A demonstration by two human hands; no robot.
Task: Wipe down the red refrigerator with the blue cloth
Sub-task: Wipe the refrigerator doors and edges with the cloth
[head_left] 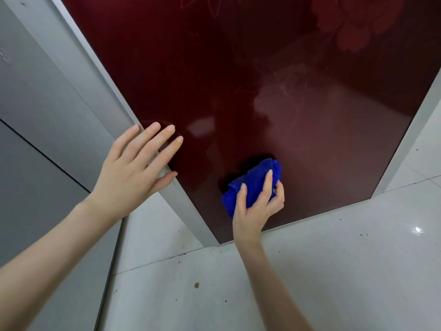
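The red refrigerator [238, 80] fills the upper middle of the head view, its glossy dark red door reaching down to the floor, with faint flower patterns and smear marks on it. My right hand [259, 206] grips a bunched blue cloth [253, 181] and presses it against the lower part of the door. My left hand [136, 166] is flat, fingers spread, resting on the door's left edge where red glass meets the grey trim [181, 199].
A grey cabinet or appliance side [43, 115] stands close on the left. White floor tiles [286, 271] with dark specks and a small brown spot [196, 285] lie below the door. Grey trim also runs down the door's right side [410, 139].
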